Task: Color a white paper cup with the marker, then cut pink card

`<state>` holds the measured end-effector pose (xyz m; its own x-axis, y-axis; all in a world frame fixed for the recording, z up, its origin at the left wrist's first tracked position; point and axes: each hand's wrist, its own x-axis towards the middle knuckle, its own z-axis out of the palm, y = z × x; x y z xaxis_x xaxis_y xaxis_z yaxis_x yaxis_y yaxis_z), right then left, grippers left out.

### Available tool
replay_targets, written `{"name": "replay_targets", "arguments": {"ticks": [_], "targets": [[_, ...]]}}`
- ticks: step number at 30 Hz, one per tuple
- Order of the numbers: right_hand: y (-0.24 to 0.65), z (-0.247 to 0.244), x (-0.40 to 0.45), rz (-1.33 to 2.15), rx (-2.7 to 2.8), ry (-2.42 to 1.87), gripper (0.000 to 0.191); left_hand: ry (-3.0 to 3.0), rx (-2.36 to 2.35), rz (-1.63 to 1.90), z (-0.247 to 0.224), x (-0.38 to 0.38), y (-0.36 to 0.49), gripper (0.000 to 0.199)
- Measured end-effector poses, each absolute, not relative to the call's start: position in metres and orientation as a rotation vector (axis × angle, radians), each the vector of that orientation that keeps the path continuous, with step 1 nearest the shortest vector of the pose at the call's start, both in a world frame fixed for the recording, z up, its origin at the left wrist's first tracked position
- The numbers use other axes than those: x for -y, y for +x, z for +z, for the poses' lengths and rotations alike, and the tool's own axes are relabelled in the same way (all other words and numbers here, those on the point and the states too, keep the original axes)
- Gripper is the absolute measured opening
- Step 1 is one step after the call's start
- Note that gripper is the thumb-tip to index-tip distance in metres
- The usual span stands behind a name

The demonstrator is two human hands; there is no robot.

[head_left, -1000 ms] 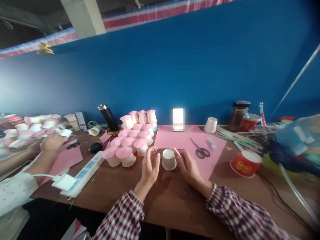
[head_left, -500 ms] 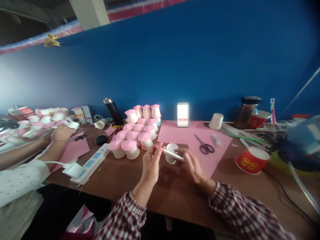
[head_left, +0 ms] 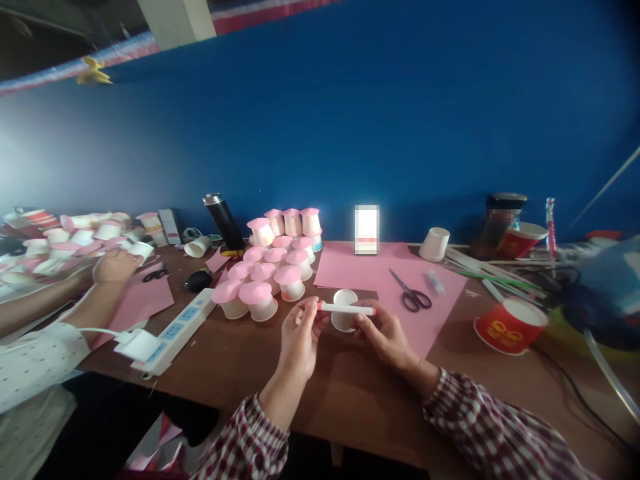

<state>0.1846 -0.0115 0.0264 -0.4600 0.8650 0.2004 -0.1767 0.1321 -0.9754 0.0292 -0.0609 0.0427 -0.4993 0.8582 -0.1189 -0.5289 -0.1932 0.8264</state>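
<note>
A white marker [head_left: 347, 309] with red ends lies nearly level between my hands. My left hand [head_left: 299, 340] pinches its left end in closed fingers. At the other end, my right hand [head_left: 387, 337] has its thumb and fingers around the marker. Just behind the marker a white paper cup [head_left: 345, 323] stands on the table, partly covered by the marker and my right fingers. Black-handled scissors [head_left: 411, 293] lie on pink paper [head_left: 345, 263] beyond my right hand.
Several paper cups with pink tops [head_left: 257, 293] stand left of my hands. A power strip [head_left: 175, 333] lies farther left, near a co-worker's hand [head_left: 117, 267]. To the right are a red paper tub [head_left: 510, 327], another white cup [head_left: 435, 245] and cables.
The marker has swung from sloping down to the right to nearly level. My right hand's grip on its right end has shifted, while my left hand stays at the left end.
</note>
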Motion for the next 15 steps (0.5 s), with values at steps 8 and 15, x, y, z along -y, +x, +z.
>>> {"name": "replay_targets", "arguments": {"ticks": [8,15], "targets": [[0.187,0.018,-0.002,1.485,1.378,-0.645,0.029,0.786,-1.212,1.704,0.034,0.068,0.03,0.033],[0.189,0.034,0.014,1.758,1.734,-0.541,0.031,1.098,-1.31,1.746,0.046,0.077,0.027,0.023]]}}
